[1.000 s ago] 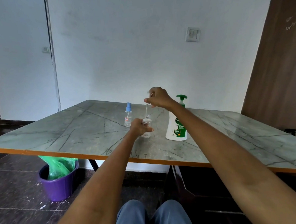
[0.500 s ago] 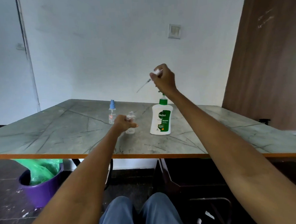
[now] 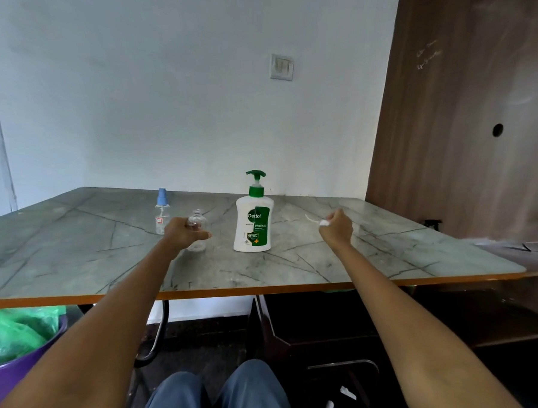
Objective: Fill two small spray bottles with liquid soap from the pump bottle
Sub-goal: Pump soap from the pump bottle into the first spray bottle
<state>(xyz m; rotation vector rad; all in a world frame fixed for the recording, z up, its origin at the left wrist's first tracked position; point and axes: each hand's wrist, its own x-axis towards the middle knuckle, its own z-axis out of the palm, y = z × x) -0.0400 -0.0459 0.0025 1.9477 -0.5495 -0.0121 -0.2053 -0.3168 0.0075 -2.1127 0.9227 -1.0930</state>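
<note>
Head view, the only one supplied. Open spray bottle point(image 3: 196, 226) — clear, its threaded neck bared, stood upright on the table point(image 3: 77, 251); it is gripped about the body by the left hand point(image 3: 182, 234), whose fingers are curled round it with the thumb pointing toward the pump bottle. Second spray bottle point(image 3: 161, 214) — clear, blue sprayer top fitted, upright just behind and to the left of the gripped one, untouched. Pump bottle point(image 3: 253, 220) — white with green label and green pump head, upright between the two hands, nozzle turned leftward, held by neither. Sprayer head with dip tube point(image 3: 320, 221) — white, pinched in the clenched right hand point(image 3: 337, 228), low over the table to the right of the pump bottle, the thin tube angled up and left; whether it is touching the surface cannot be told. Step in hand, as judged: the removed sprayer is to be set aside. It is best laid well clear of the pump bottle, where it will not be swept off or roll, the tube kept off anything dirty. The open bottle should be kept steadied, then drawn under the nozzle so that its narrow neck is centred before any pressing. Neither small bottle appears filled yet.
</note>
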